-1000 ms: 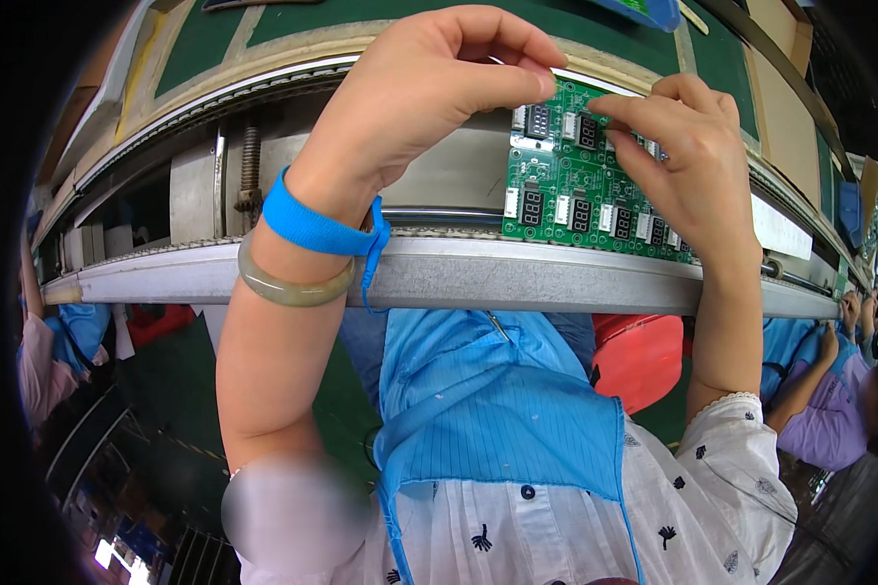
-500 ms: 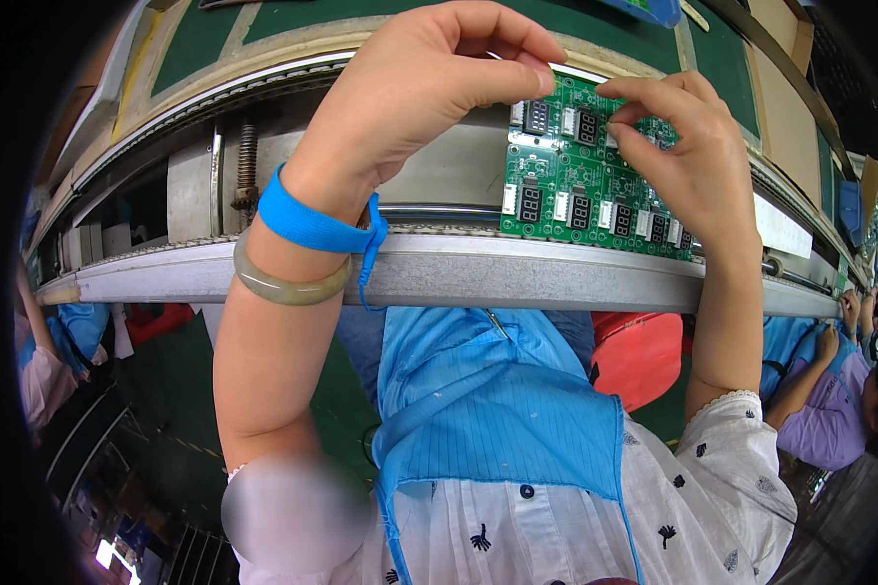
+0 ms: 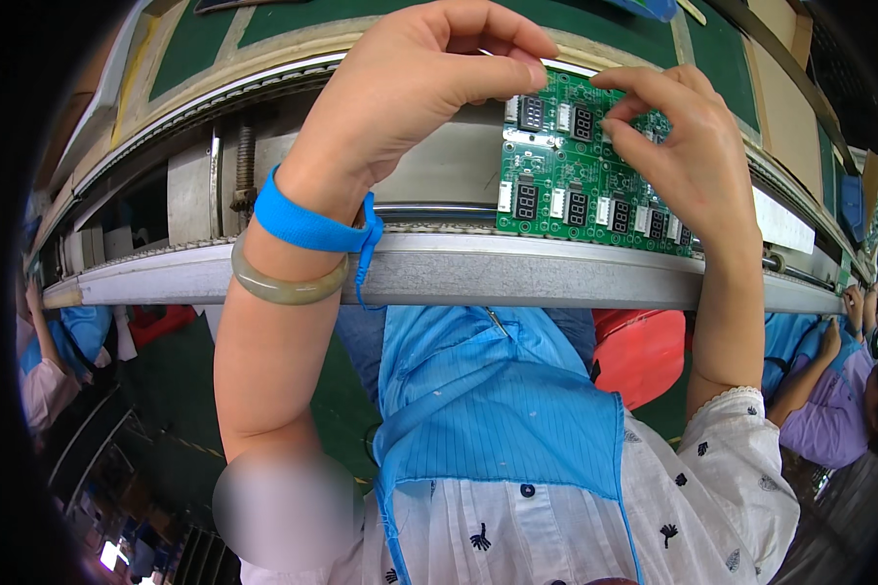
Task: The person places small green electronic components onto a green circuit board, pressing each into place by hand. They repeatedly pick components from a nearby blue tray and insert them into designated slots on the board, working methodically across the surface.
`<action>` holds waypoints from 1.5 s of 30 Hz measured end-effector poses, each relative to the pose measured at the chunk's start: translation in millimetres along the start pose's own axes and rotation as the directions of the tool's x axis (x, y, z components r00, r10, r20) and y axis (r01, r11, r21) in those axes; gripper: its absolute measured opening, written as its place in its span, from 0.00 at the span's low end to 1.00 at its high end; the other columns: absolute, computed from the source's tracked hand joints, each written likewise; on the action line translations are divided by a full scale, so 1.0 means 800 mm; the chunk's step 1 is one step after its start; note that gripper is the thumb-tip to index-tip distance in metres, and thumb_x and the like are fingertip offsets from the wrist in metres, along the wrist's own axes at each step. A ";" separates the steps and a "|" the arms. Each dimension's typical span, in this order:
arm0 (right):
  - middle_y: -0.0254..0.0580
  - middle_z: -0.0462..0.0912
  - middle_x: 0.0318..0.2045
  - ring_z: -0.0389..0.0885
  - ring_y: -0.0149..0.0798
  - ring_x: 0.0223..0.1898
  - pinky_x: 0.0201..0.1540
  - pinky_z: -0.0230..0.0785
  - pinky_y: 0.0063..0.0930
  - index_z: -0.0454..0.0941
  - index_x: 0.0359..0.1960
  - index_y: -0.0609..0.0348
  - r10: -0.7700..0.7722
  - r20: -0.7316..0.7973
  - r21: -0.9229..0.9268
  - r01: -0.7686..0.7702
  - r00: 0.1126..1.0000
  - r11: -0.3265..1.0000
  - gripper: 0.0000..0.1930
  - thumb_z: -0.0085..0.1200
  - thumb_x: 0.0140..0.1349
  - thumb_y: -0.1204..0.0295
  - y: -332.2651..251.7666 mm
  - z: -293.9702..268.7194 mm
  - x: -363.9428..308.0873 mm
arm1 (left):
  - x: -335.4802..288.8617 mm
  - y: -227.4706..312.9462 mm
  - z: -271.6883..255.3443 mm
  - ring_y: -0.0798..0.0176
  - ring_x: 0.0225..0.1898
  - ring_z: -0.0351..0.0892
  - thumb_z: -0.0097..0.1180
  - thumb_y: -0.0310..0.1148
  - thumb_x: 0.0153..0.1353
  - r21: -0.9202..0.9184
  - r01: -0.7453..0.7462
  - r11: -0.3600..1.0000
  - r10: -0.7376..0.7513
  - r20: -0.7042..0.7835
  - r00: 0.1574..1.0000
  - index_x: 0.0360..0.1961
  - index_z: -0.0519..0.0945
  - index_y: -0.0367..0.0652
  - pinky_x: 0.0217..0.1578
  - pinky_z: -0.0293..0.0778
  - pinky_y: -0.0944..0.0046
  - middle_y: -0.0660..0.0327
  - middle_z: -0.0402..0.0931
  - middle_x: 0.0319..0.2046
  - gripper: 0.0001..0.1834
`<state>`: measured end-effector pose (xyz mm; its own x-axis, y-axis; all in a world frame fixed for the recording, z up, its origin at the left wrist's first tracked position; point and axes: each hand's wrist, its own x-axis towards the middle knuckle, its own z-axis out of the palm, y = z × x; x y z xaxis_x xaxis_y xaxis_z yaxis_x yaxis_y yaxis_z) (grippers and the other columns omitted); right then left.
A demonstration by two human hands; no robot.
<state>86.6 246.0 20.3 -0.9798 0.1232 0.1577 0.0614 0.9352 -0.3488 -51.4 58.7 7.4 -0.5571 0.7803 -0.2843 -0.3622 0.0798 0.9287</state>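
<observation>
A green circuit board panel [image 3: 541, 171] lies across the conveyor rails, carrying several black digit displays [image 3: 526, 202] and white connectors [image 3: 557, 204]. Over its far left corner is my left hand [image 3: 449, 63], thumb and forefinger pinched together at the board's far edge; anything between them is too small to make out. My right hand [image 3: 683, 136] hovers over the board's far right part, covering several displays. Its fingers are curled with the thumb tip close by a white connector; what they hold, if anything, is hidden. A blue wrist strap [image 3: 312, 219] and a bangle [image 3: 288, 283] circle my left wrist.
A metal rail [image 3: 429, 268] runs along the near side, between the board and my blue apron [image 3: 498, 390]. A threaded rod [image 3: 245, 166] stands left of the board. Beyond lies a green bench top [image 3: 307, 24] with a blue tray [image 3: 644, 6]. Other people sit at both sides.
The board and both my hands have shifted slightly to the left. Both hands keep much the same curled pose.
</observation>
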 end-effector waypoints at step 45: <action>0.42 0.84 0.28 0.80 0.41 0.37 0.39 0.73 0.34 0.84 0.38 0.64 0.015 -0.310 0.327 0.092 0.951 0.940 0.09 0.60 0.59 0.73 0.047 -0.035 -0.018 | 0.020 -0.019 0.040 0.73 0.27 0.71 0.65 0.22 0.51 0.749 -0.248 0.614 0.318 0.053 0.947 0.33 0.83 0.40 0.31 0.72 0.71 0.67 0.82 0.28 0.07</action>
<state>108.2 288.4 31.1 -0.8714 0.2336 0.4313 -0.0952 0.7820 -0.6160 -30.9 89.7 -3.6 -0.6030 0.7968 0.0387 0.4759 0.3204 0.8191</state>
